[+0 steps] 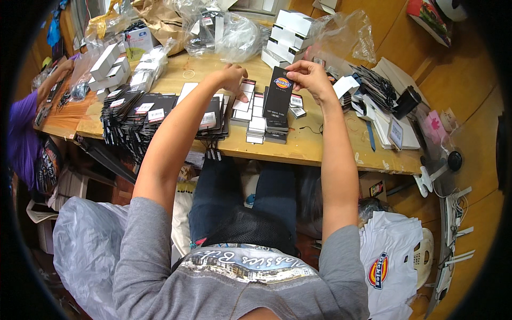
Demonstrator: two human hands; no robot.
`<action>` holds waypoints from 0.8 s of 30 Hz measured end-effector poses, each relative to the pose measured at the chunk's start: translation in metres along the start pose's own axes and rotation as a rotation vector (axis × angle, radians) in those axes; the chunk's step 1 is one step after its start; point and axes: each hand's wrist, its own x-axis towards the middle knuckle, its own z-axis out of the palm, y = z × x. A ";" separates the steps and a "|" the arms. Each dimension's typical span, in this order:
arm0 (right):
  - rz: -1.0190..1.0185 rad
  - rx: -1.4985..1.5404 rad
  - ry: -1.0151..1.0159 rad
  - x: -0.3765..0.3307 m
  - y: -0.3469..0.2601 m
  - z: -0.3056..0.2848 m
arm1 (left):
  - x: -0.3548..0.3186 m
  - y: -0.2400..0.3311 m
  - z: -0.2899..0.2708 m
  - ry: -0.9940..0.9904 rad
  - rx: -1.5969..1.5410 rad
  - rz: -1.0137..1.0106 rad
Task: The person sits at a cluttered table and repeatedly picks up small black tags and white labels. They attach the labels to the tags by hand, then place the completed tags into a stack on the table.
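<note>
My right hand pinches the upper right edge of a black hang tag with a colored oval logo, holding it nearly upright. Below that tag sits a pile of similar black tags. My left hand reaches over a row of white label cards, its thumb apart from the fingers and near the cards; nothing shows in its grasp. A second white row lies between it and the black pile. Left of these, partly behind my left forearm, are stacked black tags with strings and barcode stickers.
Many more black tags hang over the table's front edge. White boxes are stacked at the back, beside clear plastic bags. A phone lies on papers at right. Another person in purple works at far left.
</note>
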 end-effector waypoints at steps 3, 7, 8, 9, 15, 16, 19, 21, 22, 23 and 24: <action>0.019 -0.039 -0.013 0.001 0.003 0.000 | -0.003 0.000 0.000 0.018 -0.008 -0.026; 0.026 -0.016 0.027 -0.003 0.001 0.009 | -0.005 0.004 -0.005 -0.044 -0.081 -0.087; 0.029 -0.019 0.036 -0.006 -0.001 0.011 | -0.005 0.005 -0.007 0.001 -0.106 -0.084; 0.015 0.002 0.038 -0.006 -0.001 0.011 | -0.006 0.005 -0.007 0.047 -0.131 -0.082; -0.063 -0.019 0.067 -0.008 -0.006 0.016 | -0.021 0.028 -0.017 0.525 -1.008 -0.026; -0.081 -0.031 0.072 -0.010 -0.007 0.014 | -0.033 0.044 -0.025 0.505 -1.109 0.007; -0.222 -0.051 0.109 -0.012 -0.018 0.024 | -0.056 0.059 -0.035 0.473 -1.375 0.051; -0.303 -0.030 0.103 -0.011 -0.023 0.027 | -0.062 0.065 -0.034 0.461 -1.449 0.029; -0.223 0.014 0.090 -0.011 -0.021 0.026 | -0.066 0.068 -0.033 0.456 -1.486 0.018; -0.148 0.056 0.074 -0.010 -0.019 0.022 | -0.070 0.069 -0.032 0.461 -1.433 0.011; -0.071 0.094 0.068 -0.009 -0.017 0.015 | -0.071 0.071 -0.031 0.494 -1.435 -0.007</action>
